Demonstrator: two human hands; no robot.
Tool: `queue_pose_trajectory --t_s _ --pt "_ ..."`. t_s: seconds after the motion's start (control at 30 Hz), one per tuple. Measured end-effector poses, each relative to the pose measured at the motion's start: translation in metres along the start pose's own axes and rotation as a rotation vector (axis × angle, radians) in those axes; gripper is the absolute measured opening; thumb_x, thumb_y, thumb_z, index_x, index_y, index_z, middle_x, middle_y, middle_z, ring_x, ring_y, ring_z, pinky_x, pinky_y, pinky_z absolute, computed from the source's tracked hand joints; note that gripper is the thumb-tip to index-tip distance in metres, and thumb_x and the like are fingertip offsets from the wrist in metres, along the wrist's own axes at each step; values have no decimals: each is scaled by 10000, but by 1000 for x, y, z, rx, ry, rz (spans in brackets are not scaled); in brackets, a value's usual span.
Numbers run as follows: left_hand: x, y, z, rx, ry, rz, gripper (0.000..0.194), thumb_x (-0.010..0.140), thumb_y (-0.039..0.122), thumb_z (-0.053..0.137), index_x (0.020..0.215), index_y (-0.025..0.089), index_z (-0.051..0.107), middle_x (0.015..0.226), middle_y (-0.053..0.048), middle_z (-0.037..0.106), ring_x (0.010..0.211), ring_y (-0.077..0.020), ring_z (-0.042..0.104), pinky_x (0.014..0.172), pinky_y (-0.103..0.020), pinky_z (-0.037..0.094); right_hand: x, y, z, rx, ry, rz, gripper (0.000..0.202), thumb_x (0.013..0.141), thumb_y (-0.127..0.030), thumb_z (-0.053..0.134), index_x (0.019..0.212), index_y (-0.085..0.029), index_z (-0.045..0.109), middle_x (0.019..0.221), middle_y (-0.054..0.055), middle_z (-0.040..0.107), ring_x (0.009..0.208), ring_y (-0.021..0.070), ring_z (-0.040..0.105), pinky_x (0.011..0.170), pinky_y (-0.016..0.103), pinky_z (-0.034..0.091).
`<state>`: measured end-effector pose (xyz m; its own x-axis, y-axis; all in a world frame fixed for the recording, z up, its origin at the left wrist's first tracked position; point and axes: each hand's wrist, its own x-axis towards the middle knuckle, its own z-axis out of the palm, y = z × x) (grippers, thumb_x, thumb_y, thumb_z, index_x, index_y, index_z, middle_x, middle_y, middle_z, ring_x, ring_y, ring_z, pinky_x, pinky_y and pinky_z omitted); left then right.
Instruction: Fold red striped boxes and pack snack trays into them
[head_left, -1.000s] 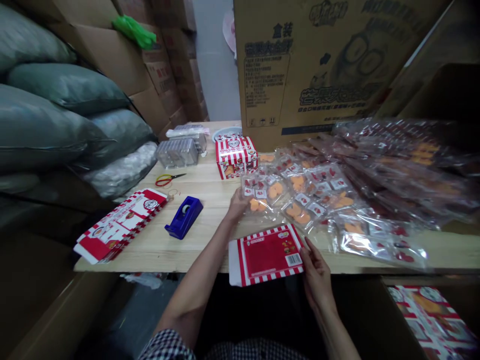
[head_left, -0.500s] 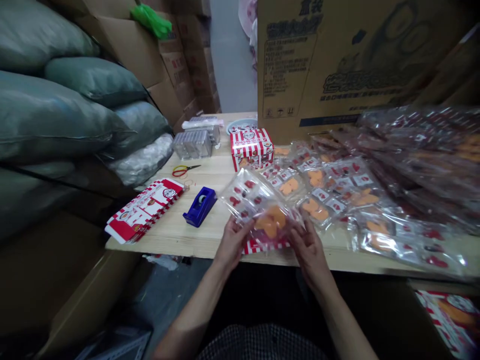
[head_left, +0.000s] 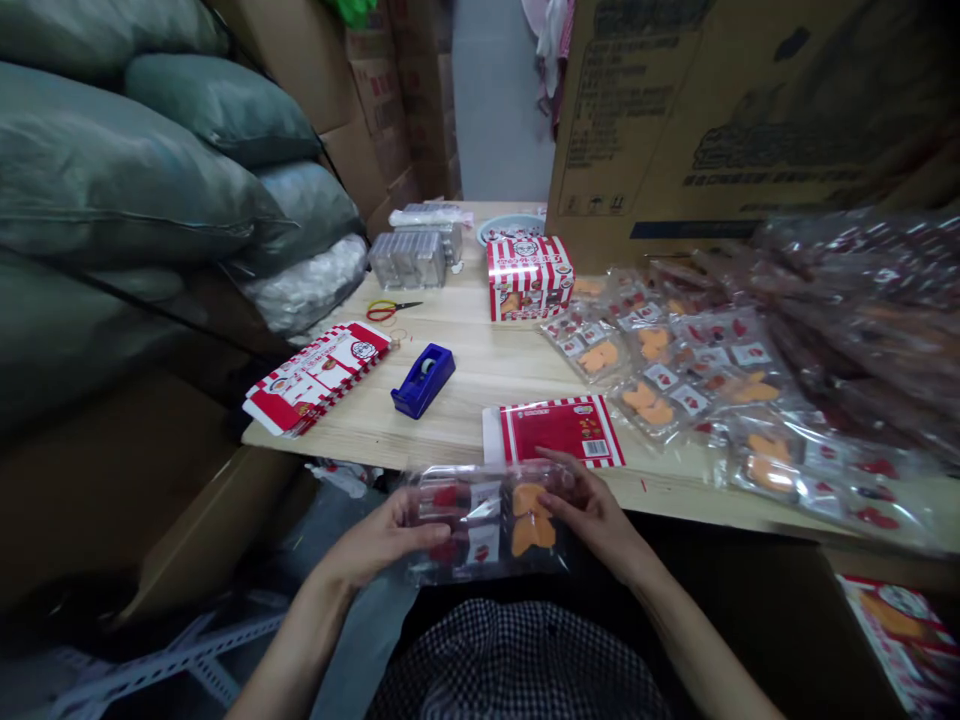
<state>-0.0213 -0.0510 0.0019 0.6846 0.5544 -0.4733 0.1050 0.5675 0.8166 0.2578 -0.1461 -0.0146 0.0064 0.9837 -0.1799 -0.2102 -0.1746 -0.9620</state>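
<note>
Between my two hands, just off the table's front edge, is a clear plastic packet (head_left: 484,520) with orange pieces at its right end and red and white pieces at its left. My left hand (head_left: 386,535) pinches the left end, thumb on top. At the right end, my right hand (head_left: 589,510) grips the packet with the thumb near the orange pieces. Just beyond it lies a flat red-and-white striped carton (head_left: 559,430) with a white flap on its left. A blue tape dispenser (head_left: 424,380) stands left of the carton.
Folded striped cartons (head_left: 319,380) lie at the table's left, below scissors (head_left: 394,308). Farther back stand an assembled striped box (head_left: 529,280), clear plastic cases (head_left: 407,260) and a bowl (head_left: 511,225). Filled packets (head_left: 810,350) heap up at right before a large cardboard box (head_left: 675,130). Stuffed sacks (head_left: 127,180) rise at left.
Both hands have brought the packet down toward my body and turned it, orange pieces now at right. The flat carton beneath it has come into view. The camera view has shifted.
</note>
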Motion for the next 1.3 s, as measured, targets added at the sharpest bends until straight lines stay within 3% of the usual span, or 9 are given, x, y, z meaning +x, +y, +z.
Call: queue_pose_trajectory --t_s 0.1,0.2,0.27,0.37,0.5,0.6,0.73,0.9,1.3 --pt "-15 -14 -9 -134 261 25 422 757 274 825 1133 149 681 1034 -125 770 846 -240 757 761 -322 618 6 -13 -15 -236 -95 -85 876 831 -485 745 1556 -390 263 1414 66 570 1309 267 540 1090 498 443" --pt "-23 -7 -36 -224 519 76 508 696 229 860 1150 145 647 1001 -116 774 792 -238 761 738 -328 634 33 -32 -46 -784 -145 -203 1152 689 -553 839 1588 -391 137 1647 78 247 1532 340 139 1218 584 147" --pt "-24 4 -57 -188 595 74 525 666 210 871 1130 134 637 973 -119 773 731 -231 757 665 -304 635 63 -36 -62 -1183 -206 -168 1270 603 -573 878 1601 -330 130 1678 125 105 1532 391 -66 1193 624 -61" --pt "-16 22 -83 -93 564 46 531 678 229 864 1145 153 624 921 -96 767 678 -208 743 581 -263 609 106 -25 -73 -1497 -361 -39 1420 489 -557 916 1609 -261 95 1669 202 28 1502 463 -129 1127 666 -166" --pt "10 44 -97 10 466 41 507 694 242 846 1141 171 619 876 -60 748 667 -174 721 550 -226 578 129 -4 -73 -1532 -465 -23 1428 512 -527 878 1607 -249 5 1612 235 192 1515 454 25 1127 673 -135" --pt "32 56 -99 50 426 49 457 648 194 853 1046 156 633 882 -56 738 688 -172 711 579 -243 588 120 2 -72 -1475 -454 -77 1432 508 -444 877 1605 -238 -20 1530 228 303 1495 405 175 1163 629 -89" --pt "58 62 -93 101 323 -8 417 627 161 834 1006 164 658 843 -39 730 626 -155 677 561 -250 568 98 -2 -67 -1375 -498 -99 1412 524 -388 863 1603 -255 -37 1542 195 288 1491 377 195 1184 589 -86" --pt "73 51 -77 131 331 41 422 586 135 829 968 159 652 836 -15 721 663 -136 673 632 -250 554 82 -3 -61 -1329 -536 -76 1404 538 -432 859 1602 -260 -41 1553 188 271 1494 382 178 1186 601 -68" --pt "68 8 -54 38 485 217 479 589 203 846 1003 136 615 899 -41 727 701 -154 680 650 -262 557 57 23 -60 -1331 -448 -236 1303 586 -355 819 1599 -334 0 1501 156 314 1466 405 229 1194 613 16"
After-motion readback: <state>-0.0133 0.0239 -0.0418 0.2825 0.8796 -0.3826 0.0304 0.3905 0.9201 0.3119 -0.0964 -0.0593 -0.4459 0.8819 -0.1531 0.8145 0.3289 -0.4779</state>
